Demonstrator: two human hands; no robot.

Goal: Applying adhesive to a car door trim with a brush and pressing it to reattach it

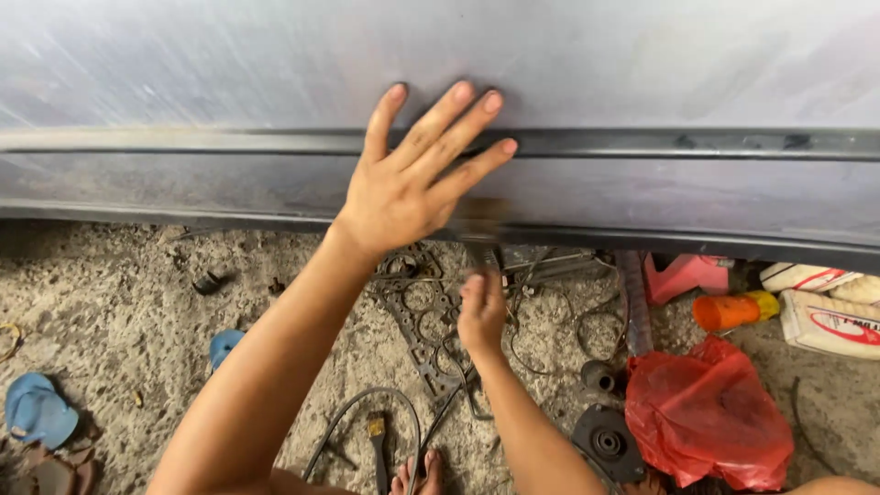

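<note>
My left hand (pixel 417 174) lies flat against a grey car body panel (pixel 642 64), fingers spread across its dark trim strip (pixel 733 144). Below it, my right hand (pixel 482 312) grips a paintbrush (pixel 478 229) whose bristle end is blurred and sits against the panel's lower part near the sill. Both forearms reach up from the bottom of the view.
Rough concrete ground (pixel 119 312) lies below. A metal gasket (pixel 417 321), wires, a second brush (pixel 378 440), a red plastic bag (pixel 706 412), an orange bottle (pixel 733 310), a pink object (pixel 683 273), white sacks (pixel 830 316), a round black part (pixel 607 443) and blue sandals (pixel 37 411) lie around. Toes (pixel 417 475) show at the bottom.
</note>
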